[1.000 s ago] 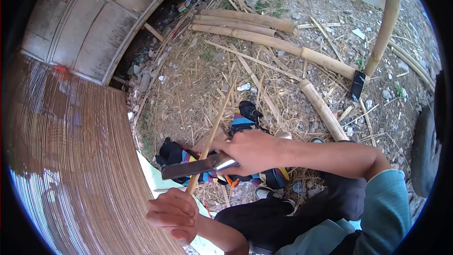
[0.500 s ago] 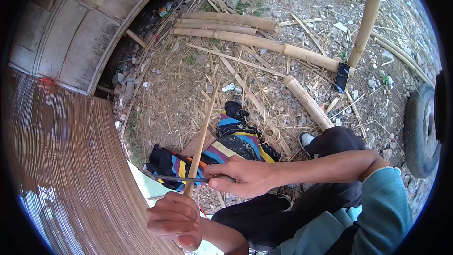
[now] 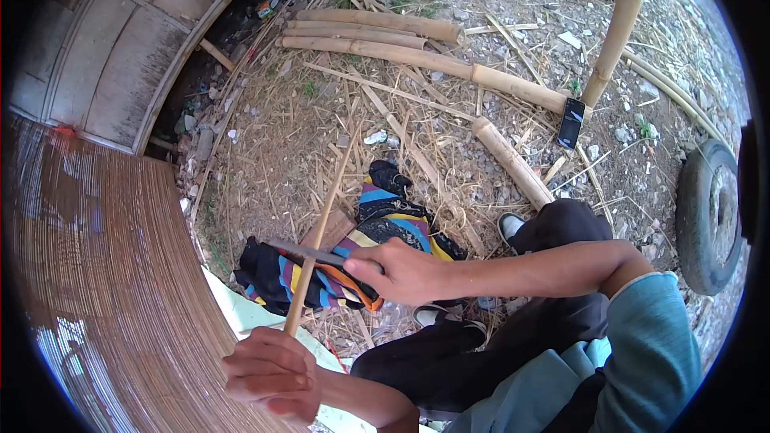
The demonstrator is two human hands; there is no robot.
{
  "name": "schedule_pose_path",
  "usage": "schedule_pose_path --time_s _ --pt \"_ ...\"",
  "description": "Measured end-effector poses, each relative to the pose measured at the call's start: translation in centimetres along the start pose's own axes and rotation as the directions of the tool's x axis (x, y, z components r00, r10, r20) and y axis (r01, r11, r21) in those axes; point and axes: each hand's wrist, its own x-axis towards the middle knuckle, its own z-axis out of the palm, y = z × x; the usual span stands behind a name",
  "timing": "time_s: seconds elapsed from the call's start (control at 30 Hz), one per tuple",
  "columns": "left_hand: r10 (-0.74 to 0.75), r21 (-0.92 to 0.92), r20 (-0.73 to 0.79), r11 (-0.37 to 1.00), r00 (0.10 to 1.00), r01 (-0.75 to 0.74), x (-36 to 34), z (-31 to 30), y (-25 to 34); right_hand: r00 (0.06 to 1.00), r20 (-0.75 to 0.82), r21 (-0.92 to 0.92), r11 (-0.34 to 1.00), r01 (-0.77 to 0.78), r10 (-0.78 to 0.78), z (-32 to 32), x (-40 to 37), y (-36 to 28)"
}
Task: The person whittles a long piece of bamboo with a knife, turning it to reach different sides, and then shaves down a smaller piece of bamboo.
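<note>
My left hand (image 3: 273,373) is closed around the lower end of a long, thin bamboo strip (image 3: 321,228), which slants up and away over the ground. In my right hand (image 3: 401,271) is the handle of a knife (image 3: 309,252). Its dark blade lies across the strip, well above my left fist, and points left. Beneath the blade is a striped, multicoloured cloth (image 3: 393,220) bunched on the ground. A reddish-brown block (image 3: 330,228) rests against the cloth, partly hidden by the strip.
Several bamboo poles (image 3: 377,46) lie further out, with a shorter bamboo piece (image 3: 513,162) nearer my knee. A phone (image 3: 570,123) leans by an upright bamboo post (image 3: 618,28). At right is a tyre (image 3: 707,216); a slatted bamboo surface (image 3: 112,273) is at left.
The knife has moved up along the strip, away from my left fist, and its blade has tilted. My left hand has shifted slightly left and keeps its grip. The whole view has shifted a little.
</note>
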Motion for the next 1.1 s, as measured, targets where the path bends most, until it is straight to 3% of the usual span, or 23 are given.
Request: schedule_pose_path --time_s 0.03,0.2,0.27,0.3,0.33,0.4,0.43,0.47,0.53,0.6,0.67,0.7,0.73,0.8,0.87,0.9,0.93,0.97,1.03,1.07,1.1 --pt "-0.041 -0.132 0.101 0.99 0.994 0.054 0.1 -1.3 -0.1 0.998 0.026 -0.106 0.993 -0.058 0.061 -0.1 0.2 -0.2" --pt "-0.067 -0.146 0.081 0.986 0.994 0.078 0.2 -0.9 0.1 0.997 0.073 -0.067 0.998 -0.011 0.016 0.6 -0.5 -1.1" --pt "-0.067 -0.165 0.111 0.983 0.992 0.084 0.2 -0.3 0.1 0.931 0.158 -0.129 0.928 0.35 -0.329 0.7 -0.7 -1.3" --pt "-0.069 -0.153 0.094 0.985 0.993 0.082 0.2 -0.1 0.1 0.918 0.171 -0.14 0.914 0.382 -0.357 0.5 -0.5 -1.4" --pt "-0.071 -0.14 0.077 0.987 0.995 0.081 0.1 0.1 0.2 0.92 0.173 -0.135 0.917 0.377 -0.353 0.4 -0.3 -1.0" --pt "-0.067 -0.148 0.101 0.986 0.993 0.081 0.2 -0.3 0.1 0.986 0.06 -0.15 0.975 0.163 -0.155 0.6 0.4 0.7" --pt "-0.053 -0.16 0.124 0.984 0.991 0.073 0.2 -0.7 0.0 0.991 -0.115 -0.098 0.994 0.055 -0.066 1.0 1.1 1.6" --pt "-0.055 -0.161 0.122 0.984 0.991 0.074 -0.2 -1.5 -0.2 0.991 -0.114 -0.1 0.994 0.053 -0.064 0.9 1.5 2.5" --pt "-0.045 -0.146 0.058 0.988 0.997 0.053 -0.8 -3.1 -0.4 0.99 -0.118 -0.291 0.956 0.042 -0.08 0.3 2.4 2.8" --pt "-0.045 -0.173 0.044 0.984 0.998 0.052 -1.0 -3.4 -0.6 0.994 -0.105 -0.276 0.961 0.013 -0.043 0.4 2.2 1.9" --pt "-0.065 -0.193 0.041 0.979 0.997 0.072 -0.8 -3.2 -0.4 0.999 -0.023 -0.168 0.985 0.023 -0.027 1.1 1.3 0.4" --pt "-0.061 -0.189 0.04 0.98 0.997 0.068 -0.8 -3.0 -0.4 0.995 0.101 -0.14 0.989 0.04 -0.026 1.1 0.8 -0.1" --pt "-0.059 -0.183 0.038 0.981 0.998 0.065 -0.7 -2.8 -0.4 0.994 0.105 -0.138 0.99 0.037 -0.022 1.2 0.7 0.1" --pt "-0.06 -0.188 0.067 0.98 0.996 0.071 -0.2 -1.7 -0.2 0.908 0.129 -0.167 0.893 0.417 -0.4 1.4 0.5 1.1" --pt "-0.06 -0.195 0.103 0.978 0.993 0.079 0.0 -1.1 0.0 0.882 0.081 -0.188 0.862 0.47 -0.464 1.2 1.7 3.6" --pt "-0.049 -0.178 0.104 0.982 0.993 0.067 0.0 -1.0 -0.1 0.97 -0.089 -0.156 0.965 0.21 -0.226 1.1 2.5 4.2" --pt "-0.036 -0.162 0.104 0.985 0.994 0.053 0.0 -1.0 -0.1 0.97 -0.242 -0.08 0.995 -0.058 0.037 1.1 3.0 4.9" --pt "-0.027 -0.166 0.106 0.985 0.994 0.044 -0.1 -1.4 -0.2 0.969 -0.247 -0.085 0.995 -0.05 0.028 0.9 3.3 5.7" --pt "-0.059 -0.201 0.082 0.977 0.995 0.075 -0.3 -2.5 -0.3 0.942 -0.262 -0.125 0.96 -0.249 0.21 0.4 3.8 6.1" --pt "-0.056 -0.205 0.076 0.976 0.996 0.071 -0.4 -2.7 -0.5 0.942 -0.263 -0.132 0.959 -0.25 0.209 0.6 3.5 6.3" --pt "-0.049 -0.192 0.055 0.98 0.997 0.059 -0.5 -2.7 -0.6 0.976 -0.211 -0.148 0.985 -0.088 0.056 0.8 2.9 4.9"
